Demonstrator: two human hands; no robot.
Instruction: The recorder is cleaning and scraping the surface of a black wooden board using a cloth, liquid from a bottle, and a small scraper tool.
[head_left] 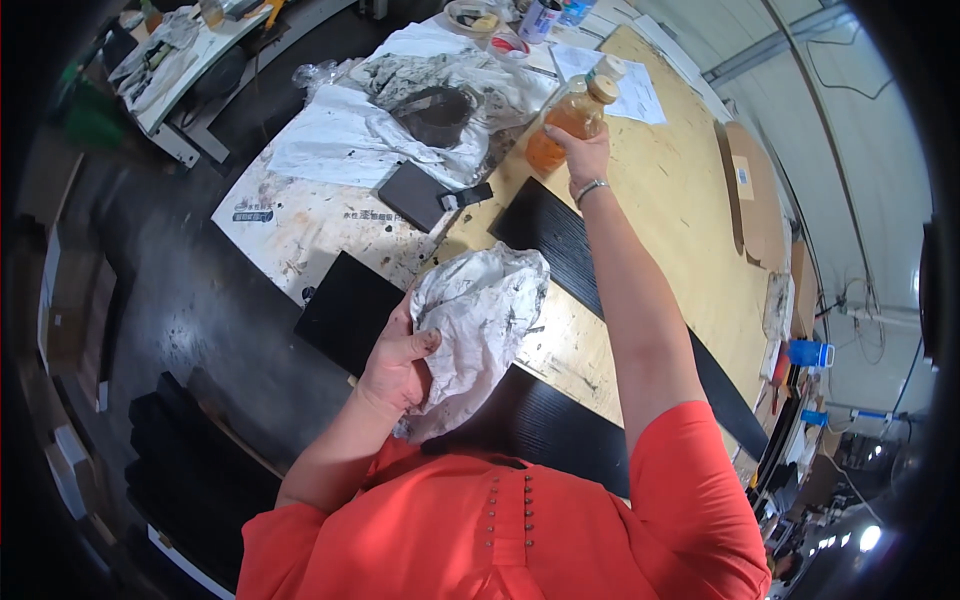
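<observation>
My left hand [398,362] is closed on a crumpled white cloth [478,315] marked with dark stains. The cloth hangs over a black grained board [560,425] close to my body. Stretched out to the far side of the table, my right hand [583,160] grips a clear bottle of amber liquid [575,118] with a pale cap. A second pale cap [610,67] shows right behind it. Under my right forearm runs a long black board [545,228]. Another black board [345,308] lies left of the cloth, partly hidden by my left hand.
A dark grey block [410,196] with a black strap lies mid-table. Beyond it, stained white sheeting [335,130] surrounds a dark round patch [435,115]. Printed paper [640,95] lies past the bottle. Cardboard [755,195] edges the right side. Black stacked pieces [190,460] stand at lower left.
</observation>
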